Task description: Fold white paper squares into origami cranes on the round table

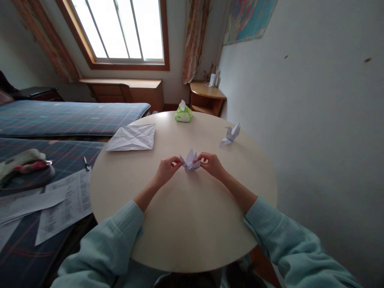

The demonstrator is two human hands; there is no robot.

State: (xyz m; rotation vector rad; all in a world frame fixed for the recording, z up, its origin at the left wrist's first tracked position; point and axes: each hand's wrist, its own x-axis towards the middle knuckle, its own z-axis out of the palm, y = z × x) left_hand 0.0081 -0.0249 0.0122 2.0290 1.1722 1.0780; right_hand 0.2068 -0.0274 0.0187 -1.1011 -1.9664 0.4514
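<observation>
Half-folded white paper figure [190,161] located near the centre of the round beige table [186,228], held between both hands just above or on the surface; contact with the tabletop not determinable. Long axis running left to right between the hands, pointed flaps directed upward and away from the wearer. Left hand [167,168] pinched on the figure's left end, thumb and forefinger closed on the paper. Right hand [211,163] pinched likewise on the right end, remaining fingers curled. Finished paper crane [230,136] resting well apart to the right, near the table edge. Creased unfolded sheet [132,138] lying flat at far left. Green tissue pack [183,113] at the far rim.
</observation>
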